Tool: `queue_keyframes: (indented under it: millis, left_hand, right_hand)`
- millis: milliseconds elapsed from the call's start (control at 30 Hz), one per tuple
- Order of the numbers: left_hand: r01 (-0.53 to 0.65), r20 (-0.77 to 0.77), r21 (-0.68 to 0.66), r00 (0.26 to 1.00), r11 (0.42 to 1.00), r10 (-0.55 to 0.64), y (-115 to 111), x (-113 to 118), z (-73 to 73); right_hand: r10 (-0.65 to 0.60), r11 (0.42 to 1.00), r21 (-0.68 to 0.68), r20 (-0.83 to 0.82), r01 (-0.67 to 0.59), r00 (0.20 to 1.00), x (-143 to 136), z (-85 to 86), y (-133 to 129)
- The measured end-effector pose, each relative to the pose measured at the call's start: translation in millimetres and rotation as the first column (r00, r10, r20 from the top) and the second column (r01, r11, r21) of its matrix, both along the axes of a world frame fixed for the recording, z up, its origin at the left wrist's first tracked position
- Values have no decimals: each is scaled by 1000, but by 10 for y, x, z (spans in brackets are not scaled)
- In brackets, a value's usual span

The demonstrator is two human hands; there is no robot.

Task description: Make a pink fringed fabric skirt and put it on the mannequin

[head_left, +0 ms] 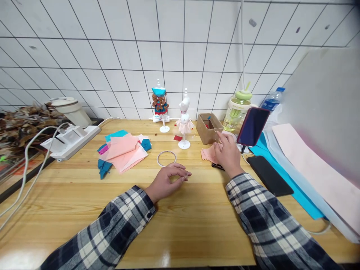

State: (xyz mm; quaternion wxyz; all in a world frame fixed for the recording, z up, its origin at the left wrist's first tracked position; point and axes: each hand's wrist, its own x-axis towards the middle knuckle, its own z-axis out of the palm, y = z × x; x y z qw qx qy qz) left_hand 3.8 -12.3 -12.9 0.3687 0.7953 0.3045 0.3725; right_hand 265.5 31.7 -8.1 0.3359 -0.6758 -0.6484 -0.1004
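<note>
My left hand [169,180] hovers over the middle of the table, thumb and fingertips pinched together; something tiny may be between them, too small to name. Just behind it lies a thin white ring [166,159]. My right hand [229,154] is over a crumpled pink piece [207,153] of paper or cloth, index finger stretched toward a small cardboard box [208,129], the other fingers partly bent. Under its wrist side shows a small black tool [217,166], partly hidden. Between box and ring stands a small white doll form [185,118] wearing a pale pink skirt.
A second doll form [160,103] wears blue and brown clothing. Pink and blue sheets [126,150] lie left, near a white power strip [73,142]. At right are a propped phone [253,126], a flat black phone [270,175], a green-lidded bottle [237,110] and long coloured sheets [317,168].
</note>
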Motion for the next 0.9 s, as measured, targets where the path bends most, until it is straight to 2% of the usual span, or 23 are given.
queue_keyframes:
  millis: [200,333,533,733,900]
  left_hand:
    - [9,-14,-2,1000,1000,-9,18,24,-38]
    - [13,-13,-3,1000,1000,-14,15,36,-45]
    - [12,-16,0,1000,1000,-12,28,57,-60]
    - [3,-34,6,999,1000,-3,108,42,-91]
    - [-81,-50,-9,996,997,81,197,-12,-77]
  right_hand:
    - [30,996,78,20,-32,999,-52,21,196]
    - [-63,989,136,2,63,998,-93,70,382]
    - [-117,986,109,-80,126,990,-57,128,588]
    - [-92,991,84,-106,101,990,-47,122,641]
    - [-30,990,136,-127,47,991,-146,166,537]
